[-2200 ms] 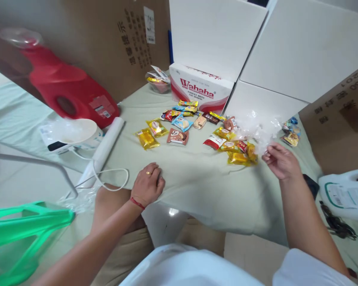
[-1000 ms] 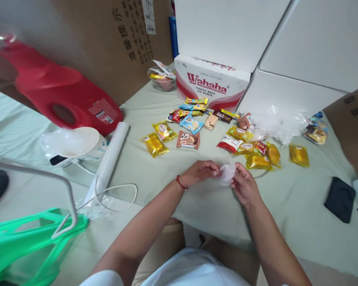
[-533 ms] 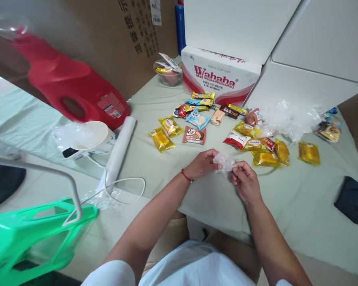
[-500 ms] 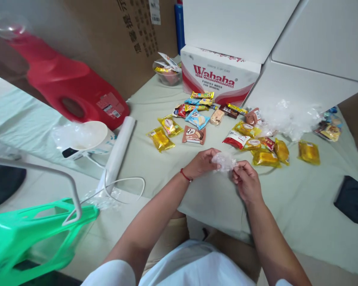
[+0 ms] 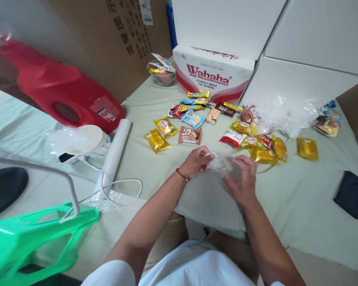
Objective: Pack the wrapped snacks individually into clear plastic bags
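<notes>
My left hand [image 5: 197, 161] pinches one end of a small clear plastic bag [image 5: 219, 163] just above the pale green cloth. My right hand [image 5: 241, 178] lies over the bag's other side, its fingers stretched out and spread flat on the plastic. Beyond both hands, several wrapped snacks [image 5: 191, 135] lie scattered on the cloth, with yellow packets [image 5: 264, 156] close to my right hand. A heap of crumpled clear plastic bags [image 5: 286, 115] sits further back on the right.
A Wahaha box [image 5: 211, 77] and white boxes [image 5: 301, 51] stand at the back. A red jug [image 5: 62, 93], a white bowl [image 5: 83, 139], a white roll [image 5: 115, 153] with a cord and a green bag [image 5: 32, 238] are on the left. A black pouch [image 5: 350, 194] lies right.
My right hand took a small clear bag from the heap and brought it to the middle; my left hand joined it. Now the right fingers have gone from pinching to spread flat on the bag.
</notes>
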### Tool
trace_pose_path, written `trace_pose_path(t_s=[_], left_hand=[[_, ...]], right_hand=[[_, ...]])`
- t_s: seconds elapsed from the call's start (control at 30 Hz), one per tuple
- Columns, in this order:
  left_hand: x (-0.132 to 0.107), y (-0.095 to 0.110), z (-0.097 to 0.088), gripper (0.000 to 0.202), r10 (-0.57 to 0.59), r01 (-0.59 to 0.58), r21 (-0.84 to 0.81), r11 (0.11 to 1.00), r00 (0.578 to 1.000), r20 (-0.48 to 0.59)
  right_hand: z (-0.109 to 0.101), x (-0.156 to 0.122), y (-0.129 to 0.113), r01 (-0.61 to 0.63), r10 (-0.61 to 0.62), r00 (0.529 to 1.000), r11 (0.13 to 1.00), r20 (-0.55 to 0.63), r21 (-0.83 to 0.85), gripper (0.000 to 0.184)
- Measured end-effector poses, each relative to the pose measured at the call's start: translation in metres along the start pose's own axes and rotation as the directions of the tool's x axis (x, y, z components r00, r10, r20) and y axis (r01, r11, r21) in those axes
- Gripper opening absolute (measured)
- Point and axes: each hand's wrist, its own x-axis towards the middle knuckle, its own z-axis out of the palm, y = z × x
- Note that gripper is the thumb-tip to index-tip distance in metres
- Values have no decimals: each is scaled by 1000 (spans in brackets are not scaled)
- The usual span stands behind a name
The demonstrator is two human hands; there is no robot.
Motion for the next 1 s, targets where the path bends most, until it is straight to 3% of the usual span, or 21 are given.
trace_pose_path(t_s=[0.07, 0.1, 0.2, 0.3, 0.43, 0.5, 0.6, 0.7, 0.77, 0.8, 0.87, 0.93, 1.0], left_hand=[[-2, 1, 0, 64, -15, 14, 32, 999, 1000, 24], [-3, 1, 0, 65, -17, 16, 40, 999, 999, 28], [-3, 1, 1, 67, -6, 5, 40, 999, 1000, 6], [-2, 0, 2, 68, 7, -6, 15, 1000, 999, -51], [-13, 0, 4, 69, 58, -69, -86, 994, 990, -129], [-27, 0, 6, 74, 69, -79, -91, 993, 992, -101], [-50, -4, 9, 70, -9, 7, -69, 998, 1000, -24], [-67, -11, 12, 58, -113, 100, -131, 986, 989, -96], [-72, -15, 14, 60, -119, 89, -161, 983, 976, -185], [-73, -16, 15, 61, -105, 73, -152, 986, 971, -217], [-75, -19, 19, 62, -68, 39, -112, 993, 960, -270], [-75, -20, 23, 62, -36, 11, -80, 997, 949, -313], [-76, -22, 28, 62, -10, -10, -59, 998, 941, -338]], right_hand=[[2, 1, -2, 88, -83, 989, 996, 123, -33, 24], [3, 2, -1, 72, -71, 985, 997, 159, 2, 15], [3, 2, 3, -208, 167, 967, 954, 191, 216, 14], [-1, 3, 6, -528, 487, 846, 699, 220, 483, 23], [-7, 5, -4, -650, 618, 701, 350, 356, 674, 39], [-10, 6, -12, -688, 635, 649, 255, 419, 679, 44], [-16, 5, -16, -732, 635, 588, 155, 501, 663, 46], [-18, 2, -11, -764, 627, 540, 85, 561, 640, 47], [-19, -3, -5, -780, 650, 531, 123, 544, 614, 46], [-19, -7, -4, -770, 681, 553, 199, 479, 606, 45], [-22, -16, -5, -688, 715, 663, 464, 223, 558, 38], [-28, -26, -13, -530, 597, 802, 739, -39, 416, 30], [-30, -35, -25, -345, 367, 929, 901, -42, 262, 27]])
